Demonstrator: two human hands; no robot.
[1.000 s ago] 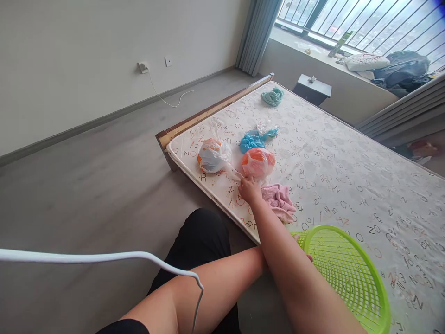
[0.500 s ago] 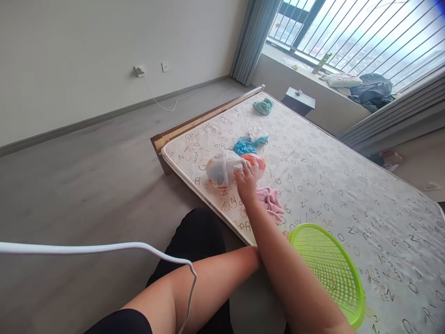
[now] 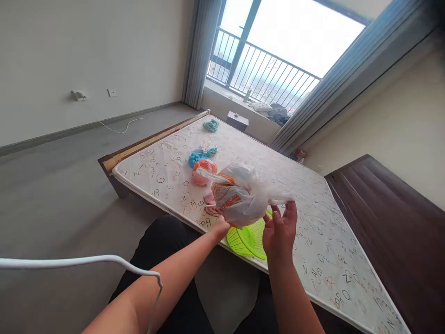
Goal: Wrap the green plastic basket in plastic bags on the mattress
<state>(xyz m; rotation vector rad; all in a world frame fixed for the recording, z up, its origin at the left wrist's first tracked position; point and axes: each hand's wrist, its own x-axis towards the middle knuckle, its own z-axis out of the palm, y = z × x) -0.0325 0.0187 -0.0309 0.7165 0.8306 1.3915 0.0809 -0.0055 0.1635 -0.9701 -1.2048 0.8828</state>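
Observation:
A translucent white plastic bag (image 3: 239, 195) with orange contents hangs in front of me above the mattress edge. My right hand (image 3: 280, 229) pinches one stretched handle of the bag with its fingertips. My left hand (image 3: 222, 227) presses against the bag's lower left side, its fingers hidden behind it. A lime green plastic basket (image 3: 248, 239) lies on the mattress just below the bag, between my two hands. A pink cloth (image 3: 209, 199) shows beside the bag.
On the letter-printed mattress (image 3: 313, 241) lie an orange bagged bundle (image 3: 205, 167), a blue bagged bundle (image 3: 196, 155) and a teal cloth (image 3: 211, 124). A dark nightstand (image 3: 237, 120) stands by the window. Dark wooden furniture (image 3: 389, 222) is on the right. A white cable (image 3: 69, 262) crosses the foreground.
My right hand has lifted the white bag off the mattress towards me and now holds its handle. My left hand has come up to the bag. The view has swung up and right.

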